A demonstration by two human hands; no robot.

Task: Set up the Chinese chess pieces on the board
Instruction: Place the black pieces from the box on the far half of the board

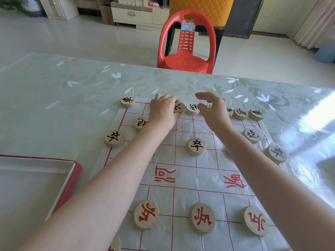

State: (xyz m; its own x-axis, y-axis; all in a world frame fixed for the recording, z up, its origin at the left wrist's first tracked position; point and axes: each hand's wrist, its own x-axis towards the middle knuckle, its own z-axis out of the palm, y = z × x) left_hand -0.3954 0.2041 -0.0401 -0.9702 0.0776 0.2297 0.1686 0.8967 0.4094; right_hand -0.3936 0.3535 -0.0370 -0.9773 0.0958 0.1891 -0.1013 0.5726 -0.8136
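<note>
Nearest the camera, three round wooden pieces with red characters [203,218] lie in a row on the red grid of the thin printed board [186,178]; the marks look like 兵, seen upside down. Above them, large red river characters are printed on the sheet. At the left edge sits an open red-rimmed box [68,185].

Further out, a black 卒 piece [196,146] rests on the centre file, with two more black-marked pieces at the board's left [114,138] and right [277,154] edges.

Both bare forearms reach to the far rank. The left hand [164,111] is closed around a black-lettered piece [179,107], fingers curled over its rim. The right hand [213,110] hovers just beside it with fingers spread and apart, holding nothing; it hides one piece, whose character I cannot read.

The far row continues right with more black pieces, ending at a corner chariot [256,114]; another stands at the left corner [127,101].

The table [54,91] wears a glossy, pale green leaf-patterned cover. Beyond it stand a red plastic chair [186,57] bearing a blue sticker, pale floor tiles and a white cabinet [134,15].
</note>
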